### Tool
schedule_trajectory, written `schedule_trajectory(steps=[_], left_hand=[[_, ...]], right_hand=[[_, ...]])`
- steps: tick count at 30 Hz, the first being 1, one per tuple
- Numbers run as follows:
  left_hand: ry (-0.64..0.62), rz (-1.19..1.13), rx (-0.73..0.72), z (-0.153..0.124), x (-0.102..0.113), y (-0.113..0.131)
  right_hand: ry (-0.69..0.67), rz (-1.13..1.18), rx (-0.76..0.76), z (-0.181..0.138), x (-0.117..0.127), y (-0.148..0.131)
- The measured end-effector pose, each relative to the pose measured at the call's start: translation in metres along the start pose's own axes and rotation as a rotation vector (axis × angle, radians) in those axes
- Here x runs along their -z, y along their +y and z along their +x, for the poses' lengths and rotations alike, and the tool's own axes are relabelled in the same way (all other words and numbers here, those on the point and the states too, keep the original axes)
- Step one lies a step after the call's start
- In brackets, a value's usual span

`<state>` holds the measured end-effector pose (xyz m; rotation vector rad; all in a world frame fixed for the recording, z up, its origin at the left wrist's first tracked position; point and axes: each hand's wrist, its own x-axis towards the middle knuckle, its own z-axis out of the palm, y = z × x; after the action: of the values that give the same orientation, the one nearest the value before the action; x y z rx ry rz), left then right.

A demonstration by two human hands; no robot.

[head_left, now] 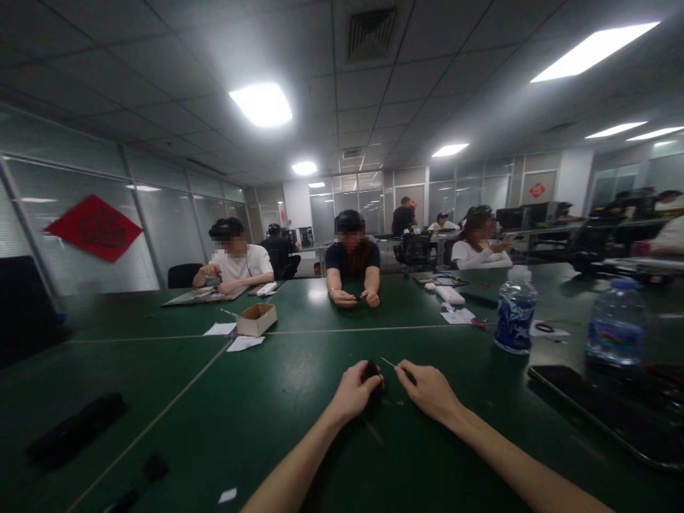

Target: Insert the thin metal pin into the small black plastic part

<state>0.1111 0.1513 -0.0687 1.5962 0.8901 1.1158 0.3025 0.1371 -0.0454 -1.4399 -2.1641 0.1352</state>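
Observation:
My left hand point(355, 390) is closed around a small black object point(370, 369), whose kind I cannot make out because the fingers cover most of it. Just to its right, my right hand point(427, 388) pinches a thin, pale, needle-like piece point(387, 362) between thumb and forefinger. Its tip points left toward the black object, with a small gap between them. Both hands are just above the green table point(299, 420). Faint clear slivers lie on the tabletop beneath them.
To the right stand a blue-labelled bottle point(516, 313) and a second bottle point(615, 324), near a dark phone point(603, 413). A small open box point(257, 319) with paper scraps sits at left. A black case-like item point(78, 431) lies nearer. Across the table a person point(353, 260) rests both forearms.

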Motion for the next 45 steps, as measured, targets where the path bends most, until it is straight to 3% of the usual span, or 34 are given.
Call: schedule_trajectory(steps=[5, 9, 24, 32, 39, 45], left_hand=[[0.174, -0.298, 0.066, 0.003, 0.002, -0.001], [0.215, -0.369, 0.081, 0.002, 0.003, -0.001], [0.128, -0.197, -0.010, -0.003, 0.004, 0.011], [0.231, -0.308, -0.001, 0.001, 0.005, 0.000], [0.168, -0.216, 0.010, -0.005, 0.004, 0.012], [0.115, -0.048, -0.011, 0.000, 0.008, 0.005]], right_hand=[[-0.037, -0.074, 0.107, -0.004, 0.002, -0.005], [-0.085, -0.136, 0.137, -0.005, 0.006, -0.009], [-0.121, -0.193, 0.203, -0.005, 0.005, -0.009], [-0.105, -0.216, 0.187, -0.005, 0.004, -0.008], [-0.133, -0.196, 0.210, -0.005, 0.006, -0.010], [-0.146, -0.204, 0.213, -0.007, 0.006, -0.008]])
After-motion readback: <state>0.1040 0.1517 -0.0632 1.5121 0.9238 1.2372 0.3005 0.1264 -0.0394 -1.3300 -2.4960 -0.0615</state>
